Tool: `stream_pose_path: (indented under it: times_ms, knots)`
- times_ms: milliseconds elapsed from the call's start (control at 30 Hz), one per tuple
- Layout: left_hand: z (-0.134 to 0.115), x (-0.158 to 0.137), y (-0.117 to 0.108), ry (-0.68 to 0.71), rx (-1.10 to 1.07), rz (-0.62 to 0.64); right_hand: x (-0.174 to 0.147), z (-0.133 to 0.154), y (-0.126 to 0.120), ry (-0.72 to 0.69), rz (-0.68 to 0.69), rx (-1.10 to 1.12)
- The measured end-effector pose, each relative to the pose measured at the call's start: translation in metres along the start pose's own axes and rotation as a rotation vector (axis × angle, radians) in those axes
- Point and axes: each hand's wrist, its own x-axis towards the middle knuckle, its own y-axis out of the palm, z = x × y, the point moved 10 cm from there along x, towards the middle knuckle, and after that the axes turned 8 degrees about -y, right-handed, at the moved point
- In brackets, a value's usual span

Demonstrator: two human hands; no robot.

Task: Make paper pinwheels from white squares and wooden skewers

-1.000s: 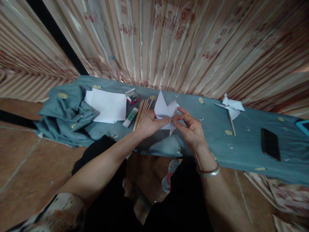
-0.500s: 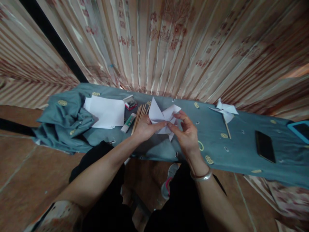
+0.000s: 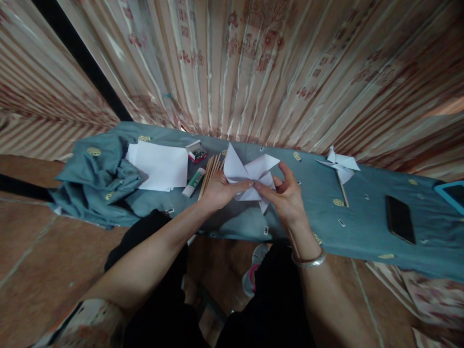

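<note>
Between both hands is a white paper pinwheel (image 3: 250, 174), its pointed blades folded in toward the middle. My left hand (image 3: 219, 189) grips it from the left, thumb pressed on the centre and fingers hidden behind the paper. From the right my right hand (image 3: 286, 195) pinches it, thumb tip meeting the left thumb at the centre. Just left of the pinwheel lie several thin wooden sticks (image 3: 208, 175), partly behind my left hand. A glue stick (image 3: 194, 182) rests beside them. Behind it stands an open small box (image 3: 197, 153) of shiny metal pieces.
A stack of white paper (image 3: 163, 166) lies left on the cloth-covered bench (image 3: 311, 222), near bunched cloth (image 3: 97, 179). To the right are another pinwheel on a stick (image 3: 340, 166), a dark phone (image 3: 399, 219) and a blue-edged device (image 3: 451, 195). A patterned curtain (image 3: 246, 87) hangs behind.
My right hand has shifted slightly right and its fingers have moved along the blade's edge. The left thumb stays on the pinwheel's centre. The view has moved a little.
</note>
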Motion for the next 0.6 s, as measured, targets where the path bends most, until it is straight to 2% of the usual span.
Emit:
stream_pose_path:
  times_ms: [200, 367, 600]
  knots:
    - [0.001, -0.002, 0.0, -0.028, 0.0, -0.002, -0.002, 0.004, 0.012, 0.091, 0.106, 0.091]
    - [0.002, -0.002, 0.002, -0.04, -0.022, 0.016, -0.003, 0.002, 0.014, 0.127, 0.138, 0.111]
    - [0.002, -0.003, 0.002, -0.03, 0.036, 0.024, -0.003, 0.005, 0.015, 0.112, 0.153, 0.13]
